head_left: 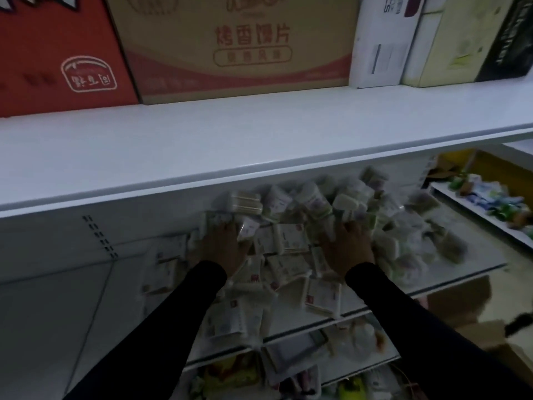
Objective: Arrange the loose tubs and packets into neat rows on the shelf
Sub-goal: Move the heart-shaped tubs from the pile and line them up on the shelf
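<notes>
A jumbled heap of white packets (pixel 288 246) and round tubs (pixel 315 204) of cotton swabs covers the middle shelf (pixel 476 264). My left hand (pixel 222 243) lies palm down on packets at the heap's left side, fingers spread over a packet (pixel 219 219). My right hand (pixel 350 246) rests palm down on the heap's middle right, fingertips against a tub with a green band (pixel 346 209). Whether either hand grips anything is hidden under the palms. More packets (pixel 321 295) hang over the shelf's front edge.
A deep white shelf (pixel 259 137) juts out above the heap, carrying a red carton (pixel 57 59), a brown carton (pixel 245 44) and other boxes (pixel 383 44). Lower shelves (pixel 331 342) hold assorted goods. Another shelf of small items (pixel 490 200) stands at the right.
</notes>
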`<state>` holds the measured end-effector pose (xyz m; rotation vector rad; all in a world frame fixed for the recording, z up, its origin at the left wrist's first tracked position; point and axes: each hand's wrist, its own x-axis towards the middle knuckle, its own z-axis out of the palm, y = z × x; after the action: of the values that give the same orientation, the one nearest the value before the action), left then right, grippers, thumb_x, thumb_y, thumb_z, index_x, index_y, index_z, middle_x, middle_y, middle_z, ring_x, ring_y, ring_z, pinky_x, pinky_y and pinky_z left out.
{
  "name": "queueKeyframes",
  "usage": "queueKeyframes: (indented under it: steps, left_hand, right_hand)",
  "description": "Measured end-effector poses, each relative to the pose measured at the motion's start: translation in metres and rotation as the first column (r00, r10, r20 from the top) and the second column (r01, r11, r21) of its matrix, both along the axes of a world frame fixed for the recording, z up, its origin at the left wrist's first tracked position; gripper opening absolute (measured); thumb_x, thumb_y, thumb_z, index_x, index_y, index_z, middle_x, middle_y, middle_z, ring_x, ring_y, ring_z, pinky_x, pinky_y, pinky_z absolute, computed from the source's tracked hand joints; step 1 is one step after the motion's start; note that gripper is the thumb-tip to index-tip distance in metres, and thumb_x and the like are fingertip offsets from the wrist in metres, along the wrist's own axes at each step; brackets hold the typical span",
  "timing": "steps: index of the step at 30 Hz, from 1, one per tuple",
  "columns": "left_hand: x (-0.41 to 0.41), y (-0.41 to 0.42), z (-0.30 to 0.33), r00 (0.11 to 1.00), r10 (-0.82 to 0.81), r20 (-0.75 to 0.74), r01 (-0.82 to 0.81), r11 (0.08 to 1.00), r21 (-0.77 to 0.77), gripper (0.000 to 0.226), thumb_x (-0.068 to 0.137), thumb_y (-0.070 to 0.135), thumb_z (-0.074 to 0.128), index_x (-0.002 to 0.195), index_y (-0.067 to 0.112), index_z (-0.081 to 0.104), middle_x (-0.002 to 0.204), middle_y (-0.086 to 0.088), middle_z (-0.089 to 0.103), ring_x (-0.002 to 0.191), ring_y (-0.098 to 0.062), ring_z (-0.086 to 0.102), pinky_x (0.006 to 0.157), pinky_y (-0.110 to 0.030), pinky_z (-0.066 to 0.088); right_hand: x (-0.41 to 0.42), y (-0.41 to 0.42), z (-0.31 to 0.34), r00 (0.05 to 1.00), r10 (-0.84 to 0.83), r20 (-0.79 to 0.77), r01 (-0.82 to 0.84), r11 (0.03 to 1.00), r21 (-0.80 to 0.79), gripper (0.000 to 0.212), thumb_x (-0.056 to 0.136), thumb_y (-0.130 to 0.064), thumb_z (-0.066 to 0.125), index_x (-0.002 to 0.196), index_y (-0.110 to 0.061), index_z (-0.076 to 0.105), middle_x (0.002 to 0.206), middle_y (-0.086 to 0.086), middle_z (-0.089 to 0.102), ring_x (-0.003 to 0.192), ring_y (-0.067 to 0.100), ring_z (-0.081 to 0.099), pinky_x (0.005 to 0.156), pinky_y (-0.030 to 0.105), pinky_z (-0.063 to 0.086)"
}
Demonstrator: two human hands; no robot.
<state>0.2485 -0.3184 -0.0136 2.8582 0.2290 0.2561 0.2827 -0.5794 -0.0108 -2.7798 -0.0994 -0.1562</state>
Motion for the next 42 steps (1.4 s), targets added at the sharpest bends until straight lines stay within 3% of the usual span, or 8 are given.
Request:
queueKeyframes:
  steps: [7, 15, 19, 23, 27, 33, 38, 42]
  left_hand:
    - [-0.002, -0.005, -0.01, 0.999, 0.038, 0.018, -0.031, 0.952, -0.305, 0.081, 0.079, 0.044, 0.067, 0.147, 0.013, 0.037, 0.132, -0.018, 0.048, 0.118, -0.037, 0.051, 0.095, -0.049, 0.047]
    - [-0.019, -0.006, 0.014, 0.957, 0.052, 0.285, 0.083, 0.893, -0.443, 0.079, 0.086, 0.015, 0.072, 0.151, 0.014, 0.027, 0.143, -0.014, 0.044, 0.125, -0.028, 0.049, 0.098, -0.032, 0.042]
    - [-0.034, 0.016, 0.017, 0.929, 0.036, 0.367, 0.116, 0.916, -0.385, 0.091, 0.088, 0.023, 0.068, 0.152, 0.037, 0.005, 0.113, -0.013, 0.048, 0.091, -0.028, 0.055, 0.076, -0.036, 0.045]
    - [-0.068, 0.027, 0.024, 0.932, 0.17, 0.32, -0.016, 0.902, -0.431, 0.07, 0.089, 0.027, 0.068, 0.149, 0.024, 0.031, 0.127, -0.017, 0.048, 0.104, -0.033, 0.057, 0.089, -0.03, 0.042]
    - [-0.111, 0.043, 0.023, 0.906, 0.295, 0.304, -0.121, 0.868, -0.481, 0.065, 0.089, 0.035, 0.068, 0.146, 0.023, 0.039, 0.144, -0.007, 0.045, 0.123, -0.028, 0.05, 0.101, -0.042, 0.044]
    - [-0.193, 0.07, 0.022, 0.812, 0.488, 0.32, -0.29, 0.814, -0.503, 0.064, 0.089, 0.038, 0.067, 0.145, 0.026, 0.039, 0.141, -0.002, 0.043, 0.105, -0.017, 0.055, 0.082, -0.026, 0.049]
    - [-0.264, 0.111, 0.025, 0.742, 0.569, 0.354, -0.425, 0.808, -0.408, 0.066, 0.089, 0.041, 0.066, 0.146, 0.028, 0.033, 0.139, -0.005, 0.045, 0.111, -0.024, 0.056, 0.082, -0.034, 0.051]
    - [-0.32, 0.148, 0.032, 0.671, 0.646, 0.363, -0.499, 0.756, -0.423, 0.066, 0.09, 0.03, 0.067, 0.146, 0.027, 0.033, 0.133, -0.007, 0.043, 0.116, -0.022, 0.047, 0.085, -0.024, 0.038]
  right_hand:
    - [0.0, 0.003, -0.002, 0.976, 0.206, 0.074, -0.214, 0.969, 0.125, 0.066, 0.094, -0.034, 0.056, 0.15, -0.014, 0.028, 0.151, 0.018, 0.03, 0.127, 0.04, 0.044, 0.096, 0.043, 0.041]
    - [-0.011, 0.004, 0.009, 0.955, 0.251, 0.16, -0.285, 0.926, 0.247, 0.069, 0.087, -0.04, 0.065, 0.145, -0.013, 0.038, 0.14, 0.015, 0.035, 0.103, 0.036, 0.059, 0.083, 0.034, 0.045]
    - [-0.02, 0.015, 0.024, 0.942, 0.276, 0.19, -0.323, 0.902, 0.287, 0.069, 0.086, -0.041, 0.066, 0.145, -0.018, 0.038, 0.141, 0.012, 0.036, 0.103, 0.033, 0.058, 0.084, 0.037, 0.049]
    - [-0.028, 0.034, 0.024, 0.897, 0.397, 0.192, -0.44, 0.841, 0.316, 0.066, 0.087, -0.041, 0.066, 0.144, -0.018, 0.041, 0.141, 0.011, 0.036, 0.108, 0.03, 0.055, 0.091, 0.033, 0.046]
    - [-0.037, 0.057, 0.016, 0.849, 0.496, 0.183, -0.529, 0.785, 0.323, 0.066, 0.087, -0.038, 0.067, 0.144, -0.017, 0.041, 0.143, 0.012, 0.035, 0.119, 0.029, 0.049, 0.095, 0.032, 0.043]
    - [-0.063, 0.118, 0.019, 0.75, 0.599, 0.28, -0.658, 0.638, 0.4, 0.061, 0.086, -0.029, 0.07, 0.14, -0.014, 0.046, 0.138, 0.013, 0.038, 0.11, 0.015, 0.04, 0.091, 0.014, 0.033]
    - [-0.102, 0.18, 0.024, 0.638, 0.714, 0.288, -0.755, 0.506, 0.418, 0.048, 0.088, -0.025, 0.068, 0.133, -0.017, 0.052, 0.132, 0.005, 0.037, 0.095, -0.008, 0.03, 0.081, -0.011, 0.016]
    - [-0.14, 0.237, 0.027, 0.551, 0.767, 0.329, -0.814, 0.408, 0.414, 0.04, 0.084, -0.02, 0.072, 0.122, -0.016, 0.061, 0.128, 0.005, 0.033, 0.096, 0.0, 0.04, 0.076, -0.008, 0.026]
